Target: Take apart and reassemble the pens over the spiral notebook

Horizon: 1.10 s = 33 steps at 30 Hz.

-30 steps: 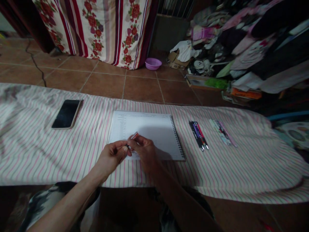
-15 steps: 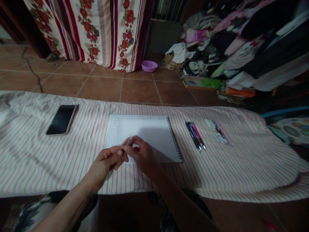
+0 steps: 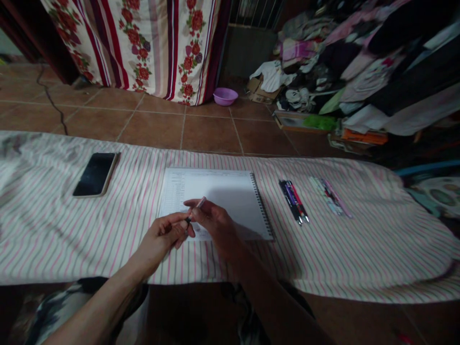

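Note:
My two hands meet over the near edge of a white spiral notebook (image 3: 230,191) that lies on a pink-striped cloth (image 3: 53,225). My right hand (image 3: 213,225) is closed round a pen (image 3: 196,208) that slants up toward the far right. My left hand (image 3: 165,235) pinches the pen's lower, dark end with thumb and fingers. The pen's middle is hidden by my fingers.
A dark phone (image 3: 95,174) lies face up on the cloth at the left. Right of the notebook lie a bunch of pens (image 3: 293,201) and a second paler bunch (image 3: 330,196). Beyond are tiled floor, a floral curtain, a purple bowl (image 3: 225,96) and heaped clothes (image 3: 352,62).
Both hands stay joined on the pen over the notebook's near edge; they have shifted only slightly, and the view has swayed a little.

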Each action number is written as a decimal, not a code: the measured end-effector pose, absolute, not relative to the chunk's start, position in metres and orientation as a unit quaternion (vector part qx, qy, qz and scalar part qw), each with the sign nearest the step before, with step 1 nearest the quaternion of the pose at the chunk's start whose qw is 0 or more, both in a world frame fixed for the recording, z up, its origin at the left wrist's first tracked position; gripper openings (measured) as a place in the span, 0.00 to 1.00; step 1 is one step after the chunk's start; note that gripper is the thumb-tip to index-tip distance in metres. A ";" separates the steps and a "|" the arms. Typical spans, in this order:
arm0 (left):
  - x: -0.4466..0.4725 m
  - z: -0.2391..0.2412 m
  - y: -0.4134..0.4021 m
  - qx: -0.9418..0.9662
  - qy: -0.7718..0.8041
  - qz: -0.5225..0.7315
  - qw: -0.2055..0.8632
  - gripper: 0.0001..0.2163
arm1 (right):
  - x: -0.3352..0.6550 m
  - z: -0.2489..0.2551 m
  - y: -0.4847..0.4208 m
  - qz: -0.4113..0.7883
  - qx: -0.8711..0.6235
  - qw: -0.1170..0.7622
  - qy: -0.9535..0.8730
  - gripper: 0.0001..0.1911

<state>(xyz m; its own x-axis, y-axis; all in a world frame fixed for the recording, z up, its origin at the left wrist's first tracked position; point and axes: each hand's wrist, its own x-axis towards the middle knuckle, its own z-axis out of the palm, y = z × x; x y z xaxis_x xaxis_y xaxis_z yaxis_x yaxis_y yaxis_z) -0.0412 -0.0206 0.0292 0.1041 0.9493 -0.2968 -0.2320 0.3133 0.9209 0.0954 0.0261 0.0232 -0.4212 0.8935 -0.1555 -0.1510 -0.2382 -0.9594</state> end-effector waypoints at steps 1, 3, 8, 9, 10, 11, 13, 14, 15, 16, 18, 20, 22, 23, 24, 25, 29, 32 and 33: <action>-0.042 0.029 -0.020 0.366 0.490 0.458 0.645 0.12 | 0.095 0.023 0.026 0.686 -0.385 0.385 -0.482 0.15; -0.043 0.028 -0.020 0.365 0.492 0.461 0.642 0.12 | 0.094 0.022 0.027 0.678 -0.394 0.402 -0.473 0.16; -0.045 0.028 -0.019 0.374 0.501 0.462 0.629 0.11 | 0.092 0.023 0.028 0.649 -0.417 0.421 -0.478 0.14; -0.046 0.027 -0.019 0.379 0.504 0.459 0.625 0.11 | 0.092 0.024 0.028 0.646 -0.421 0.419 -0.479 0.13; -0.046 0.026 -0.019 0.385 0.507 0.456 0.622 0.11 | 0.092 0.025 0.028 0.646 -0.424 0.416 -0.479 0.13; -0.046 0.025 -0.019 0.391 0.510 0.452 0.619 0.11 | 0.092 0.025 0.028 0.646 -0.427 0.414 -0.478 0.13; -0.047 0.021 -0.019 0.401 0.512 0.446 0.615 0.12 | 0.093 0.026 0.028 0.643 -0.434 0.408 -0.482 0.12; -0.047 0.019 -0.019 0.404 0.511 0.447 0.613 0.12 | 0.094 0.027 0.029 0.640 -0.437 0.405 -0.486 0.12; -0.047 0.017 -0.019 0.405 0.511 0.450 0.611 0.13 | 0.095 0.027 0.029 0.635 -0.440 0.401 -0.492 0.12; -0.048 0.015 -0.019 0.407 0.511 0.451 0.608 0.13 | 0.095 0.027 0.029 0.632 -0.441 0.398 -0.498 0.11; -0.048 0.012 -0.019 0.411 0.515 0.448 0.604 0.14 | 0.096 0.027 0.029 0.635 -0.439 0.389 -0.504 0.11; -0.048 0.010 -0.019 0.419 0.520 0.441 0.600 0.14 | 0.096 0.026 0.030 0.640 -0.434 0.380 -0.506 0.10; -0.049 0.007 -0.020 0.427 0.523 0.440 0.592 0.13 | 0.097 0.026 0.030 0.638 -0.438 0.371 -0.513 0.10; -0.049 0.006 -0.020 0.430 0.525 0.442 0.586 0.13 | 0.097 0.027 0.030 0.633 -0.443 0.367 -0.519 0.10; -0.049 0.004 -0.020 0.433 0.528 0.444 0.580 0.13 | 0.097 0.027 0.031 0.624 -0.448 0.365 -0.526 0.10; -0.049 0.003 -0.020 0.436 0.532 0.446 0.572 0.13 | 0.097 0.028 0.031 0.614 -0.452 0.366 -0.534 0.10; -0.051 0.000 -0.020 0.468 0.553 0.432 0.537 0.12 | 0.099 0.027 0.033 0.549 -0.451 0.387 -0.588 0.12; -0.053 0.001 -0.020 0.499 0.580 0.411 0.496 0.13 | 0.103 0.025 0.035 0.503 -0.443 0.376 -0.640 0.09; -0.054 0.002 -0.020 0.510 0.590 0.403 0.480 0.14 | 0.105 0.025 0.036 0.491 -0.438 0.364 -0.659 0.08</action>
<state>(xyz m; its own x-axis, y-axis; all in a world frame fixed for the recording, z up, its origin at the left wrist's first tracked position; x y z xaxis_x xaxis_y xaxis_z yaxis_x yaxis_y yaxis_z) -0.0541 -0.0200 0.0019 -0.0207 0.9877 -0.1547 0.2142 0.1555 0.9643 0.1047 0.0360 0.0247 -0.3510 0.9351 0.0489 0.2210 0.1335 -0.9661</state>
